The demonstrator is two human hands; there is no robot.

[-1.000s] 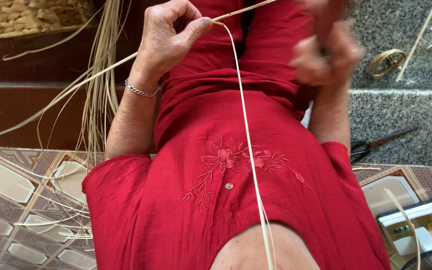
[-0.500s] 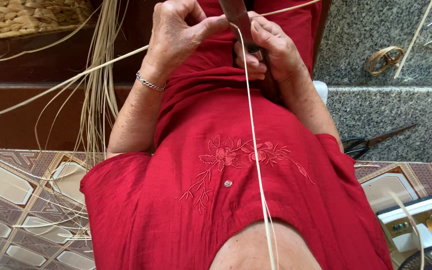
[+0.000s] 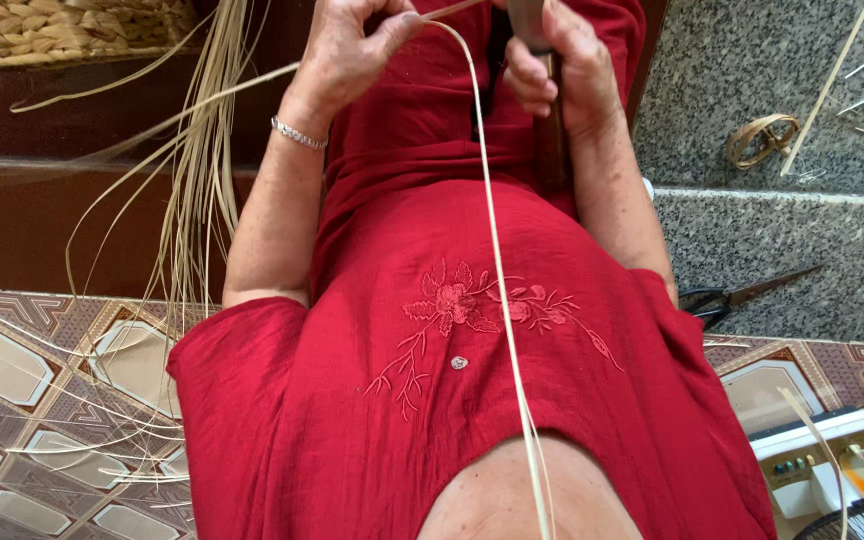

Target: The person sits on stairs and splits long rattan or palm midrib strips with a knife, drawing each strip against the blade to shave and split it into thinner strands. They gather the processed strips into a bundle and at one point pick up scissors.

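The left hand (image 3: 352, 50) is up at the top of the view, thumb and fingers pinched together on one long pale cane strip (image 3: 497, 260). That strip arcs over from the pinch and runs straight down the front of the red dress (image 3: 432, 400), off the bottom edge, so it looks held taut along its length. Just beside it, the right hand (image 3: 562, 70) is clamped around a dark-handled knife (image 3: 550, 140), blade end up at the frame edge, close to where the strip is pinched; whether the blade touches the strip cannot be told.

Counting now: one strip in hand, one knife. To the left, a loose bundle of strips (image 3: 197, 170) hangs down, too many to number, with strays scattered on the patterned tile floor (image 3: 22, 380). On the grey stone step (image 3: 752, 250) to the right lie one pair of scissors (image 3: 737, 295) and, higher up, one small coil of cane (image 3: 762, 140). A woven basket (image 3: 62, 30) sits top left.
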